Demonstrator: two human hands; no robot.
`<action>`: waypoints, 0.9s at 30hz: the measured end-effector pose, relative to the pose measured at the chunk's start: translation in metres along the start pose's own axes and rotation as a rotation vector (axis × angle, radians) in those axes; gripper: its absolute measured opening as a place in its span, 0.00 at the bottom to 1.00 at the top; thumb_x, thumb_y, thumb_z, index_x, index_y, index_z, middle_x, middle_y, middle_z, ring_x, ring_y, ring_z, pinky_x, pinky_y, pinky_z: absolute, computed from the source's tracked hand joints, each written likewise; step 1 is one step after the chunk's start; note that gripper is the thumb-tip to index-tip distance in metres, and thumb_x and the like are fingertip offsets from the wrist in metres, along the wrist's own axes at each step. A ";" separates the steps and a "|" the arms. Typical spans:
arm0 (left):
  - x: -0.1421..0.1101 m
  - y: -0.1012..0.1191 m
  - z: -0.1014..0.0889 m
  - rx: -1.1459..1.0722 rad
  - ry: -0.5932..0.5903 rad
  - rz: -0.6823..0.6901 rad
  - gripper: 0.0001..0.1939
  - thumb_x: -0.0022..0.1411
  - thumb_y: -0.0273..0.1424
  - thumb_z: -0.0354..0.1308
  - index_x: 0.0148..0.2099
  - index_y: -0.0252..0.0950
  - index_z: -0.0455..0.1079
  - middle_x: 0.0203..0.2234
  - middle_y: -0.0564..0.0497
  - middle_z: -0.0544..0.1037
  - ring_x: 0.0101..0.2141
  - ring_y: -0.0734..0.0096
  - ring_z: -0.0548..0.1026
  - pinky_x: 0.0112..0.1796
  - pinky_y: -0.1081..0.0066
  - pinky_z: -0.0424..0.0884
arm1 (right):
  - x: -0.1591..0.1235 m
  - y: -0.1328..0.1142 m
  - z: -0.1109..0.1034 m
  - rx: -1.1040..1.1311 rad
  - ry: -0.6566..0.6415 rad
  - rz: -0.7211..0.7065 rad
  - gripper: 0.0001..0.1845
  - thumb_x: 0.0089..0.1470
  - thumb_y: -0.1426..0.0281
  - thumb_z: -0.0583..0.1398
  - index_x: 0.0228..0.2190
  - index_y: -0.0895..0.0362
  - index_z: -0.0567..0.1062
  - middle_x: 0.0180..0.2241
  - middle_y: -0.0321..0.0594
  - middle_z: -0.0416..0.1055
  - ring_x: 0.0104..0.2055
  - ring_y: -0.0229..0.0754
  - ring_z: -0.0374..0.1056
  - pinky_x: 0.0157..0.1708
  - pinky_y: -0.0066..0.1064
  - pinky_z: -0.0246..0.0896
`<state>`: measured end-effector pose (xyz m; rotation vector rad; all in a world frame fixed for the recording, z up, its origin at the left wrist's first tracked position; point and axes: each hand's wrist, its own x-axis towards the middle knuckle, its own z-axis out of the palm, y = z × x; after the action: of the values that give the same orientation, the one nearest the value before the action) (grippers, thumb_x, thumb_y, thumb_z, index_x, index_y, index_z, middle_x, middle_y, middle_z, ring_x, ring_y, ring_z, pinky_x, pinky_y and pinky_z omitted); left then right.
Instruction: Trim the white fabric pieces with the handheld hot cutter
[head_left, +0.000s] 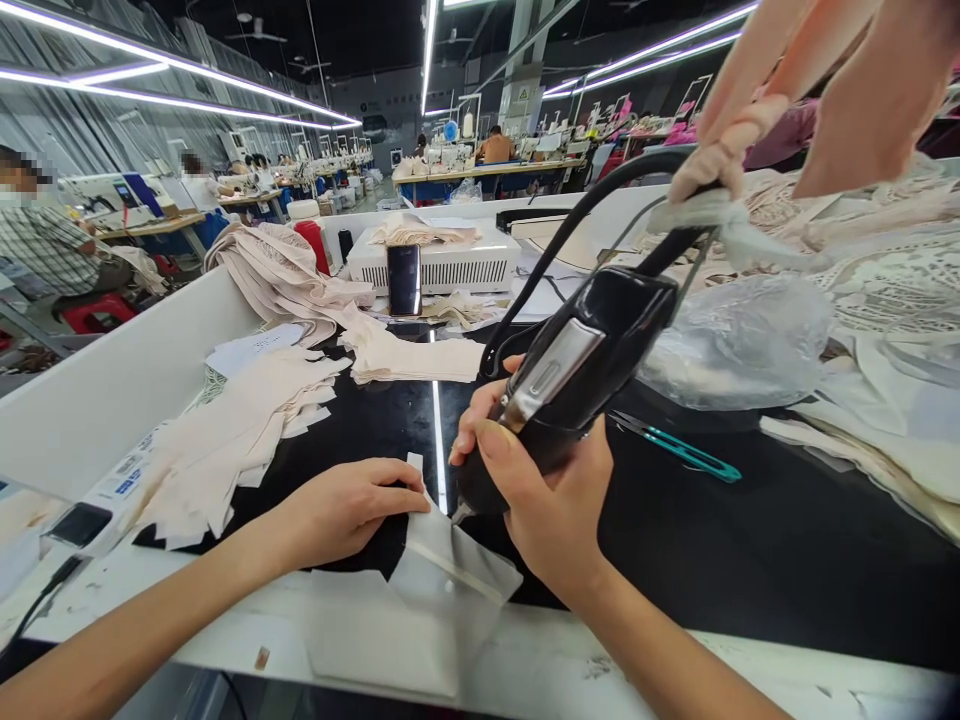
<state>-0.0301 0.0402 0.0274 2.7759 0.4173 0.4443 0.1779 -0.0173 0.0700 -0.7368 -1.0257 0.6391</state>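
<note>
My right hand (551, 490) is wrapped round a black corded power tool (551, 380) with a silver plate on its side. The tool is tilted, and its narrow metal tip (460, 514) points down at a sheer white fabric piece (431, 560). My left hand (349, 510) pinches the upper edge of that fabric, just left of the tip. The fabric lies on the black worktop (675, 560) and hangs over its white front edge. Whether the tip touches the fabric, I cannot tell.
Stacked pale fabric pieces (247, 430) lie left, with more (420, 358) farther back. A teal thread snipper (690, 452) and a plastic bag (742, 340) are on the right. A phone (404, 280) leans against a white vented box (465, 262). Fabric strips (750, 130) tie the tool's cable overhead.
</note>
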 end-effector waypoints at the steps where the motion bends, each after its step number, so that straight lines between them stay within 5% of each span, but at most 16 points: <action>1: -0.001 0.000 0.001 0.007 -0.003 0.004 0.25 0.71 0.15 0.48 0.59 0.38 0.79 0.56 0.44 0.82 0.53 0.66 0.84 0.55 0.71 0.81 | 0.000 0.000 0.000 -0.003 -0.002 -0.003 0.19 0.54 0.67 0.73 0.42 0.49 0.71 0.29 0.27 0.76 0.25 0.36 0.71 0.27 0.31 0.76; 14: -0.007 0.001 0.011 0.102 0.029 0.065 0.28 0.66 0.12 0.48 0.61 0.35 0.76 0.58 0.40 0.81 0.54 0.64 0.84 0.54 0.70 0.82 | 0.006 0.003 0.002 0.016 0.024 0.000 0.22 0.55 0.57 0.76 0.41 0.48 0.72 0.30 0.28 0.76 0.23 0.36 0.72 0.24 0.30 0.76; 27: -0.008 0.001 0.020 0.156 0.011 0.015 0.29 0.65 0.13 0.50 0.61 0.38 0.75 0.60 0.42 0.79 0.56 0.61 0.82 0.53 0.70 0.81 | 0.008 0.009 0.007 0.064 0.013 -0.024 0.19 0.57 0.66 0.74 0.46 0.48 0.74 0.29 0.27 0.77 0.22 0.36 0.73 0.24 0.29 0.75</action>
<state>-0.0305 0.0314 0.0071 2.9304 0.4523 0.4485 0.1731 -0.0046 0.0694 -0.6717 -0.9963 0.6429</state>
